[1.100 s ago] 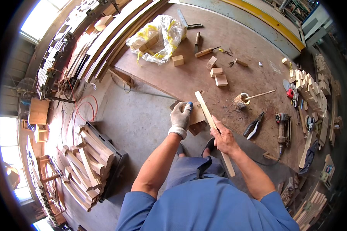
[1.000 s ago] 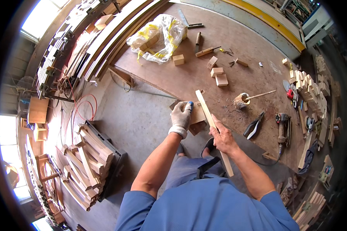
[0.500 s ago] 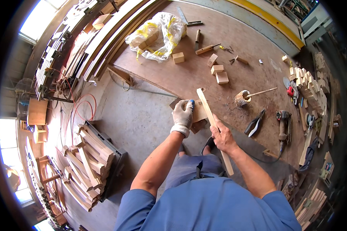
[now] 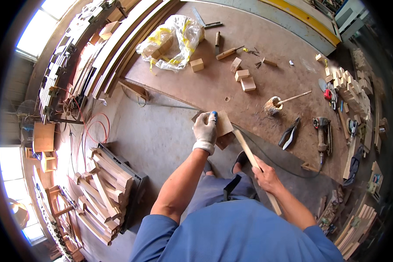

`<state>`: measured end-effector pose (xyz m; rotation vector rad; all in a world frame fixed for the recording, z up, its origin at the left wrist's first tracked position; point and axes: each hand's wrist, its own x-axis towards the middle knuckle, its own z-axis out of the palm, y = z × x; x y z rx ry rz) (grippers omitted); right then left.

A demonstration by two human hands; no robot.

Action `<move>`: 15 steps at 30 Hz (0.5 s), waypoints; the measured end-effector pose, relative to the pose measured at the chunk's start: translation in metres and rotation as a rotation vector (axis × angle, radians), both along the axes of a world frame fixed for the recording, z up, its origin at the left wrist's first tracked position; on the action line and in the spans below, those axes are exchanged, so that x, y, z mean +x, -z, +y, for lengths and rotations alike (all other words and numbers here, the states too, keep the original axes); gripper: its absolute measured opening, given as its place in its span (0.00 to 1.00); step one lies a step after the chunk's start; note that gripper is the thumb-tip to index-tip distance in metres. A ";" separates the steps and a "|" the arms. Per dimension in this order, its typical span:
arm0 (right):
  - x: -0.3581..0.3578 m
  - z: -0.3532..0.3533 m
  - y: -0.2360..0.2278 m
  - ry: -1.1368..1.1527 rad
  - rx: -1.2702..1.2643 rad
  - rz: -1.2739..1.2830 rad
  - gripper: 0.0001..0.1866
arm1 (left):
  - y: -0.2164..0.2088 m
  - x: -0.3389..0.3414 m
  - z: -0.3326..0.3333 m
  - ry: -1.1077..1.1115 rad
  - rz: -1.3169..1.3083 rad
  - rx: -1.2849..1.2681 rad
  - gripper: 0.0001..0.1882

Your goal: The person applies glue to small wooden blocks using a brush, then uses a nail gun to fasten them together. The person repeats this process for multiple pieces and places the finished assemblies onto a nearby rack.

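In my bare right hand point(image 4: 267, 176) is a long, pale wooden strip point(image 4: 248, 150), fingers wrapped round it. It slants from near the table edge back past my right hip. My left hand point(image 4: 205, 132) wears a white work glove with blue on one fingertip. Its fingers curl closed against a flat, tan, squarish piece point(image 4: 224, 124), whose material I cannot make out; the glove hides part of it. Under that piece, a dark reddish-brown board point(image 4: 225, 140) juts out at the table's edge. The strip's far end lies close beside the tan piece.
On the brown worktable point(image 4: 257, 48) lie small wooden blocks point(image 4: 248, 84), a bag of clear plastic point(image 4: 172, 41), a pot with a stick point(image 4: 273, 105), pliers point(image 4: 289, 133) and a corded power tool point(image 4: 322, 135). Wooden pieces point(image 4: 102, 192) are stacked at left.
My right hand has drawn the wooden strip back toward me and to the right, so its far end has come off the tan piece. My left hand has barely moved.
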<state>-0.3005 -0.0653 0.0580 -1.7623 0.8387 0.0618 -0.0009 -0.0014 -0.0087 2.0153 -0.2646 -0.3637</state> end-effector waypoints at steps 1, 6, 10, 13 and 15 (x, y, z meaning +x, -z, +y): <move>-0.007 -0.001 -0.007 0.088 0.101 0.041 0.30 | -0.004 -0.004 0.004 0.010 0.037 0.012 0.16; 0.014 -0.014 -0.033 0.124 0.186 -0.031 0.30 | 0.015 0.008 0.006 0.019 0.096 -0.061 0.19; 0.022 -0.021 -0.022 0.136 0.218 -0.128 0.31 | 0.011 0.016 0.011 0.101 0.277 -0.100 0.20; 0.025 -0.027 -0.017 0.116 0.250 -0.112 0.32 | 0.017 0.017 0.014 0.097 0.230 -0.078 0.21; 0.025 -0.029 -0.015 0.137 0.289 -0.118 0.31 | 0.020 0.006 0.017 0.016 0.126 -0.058 0.22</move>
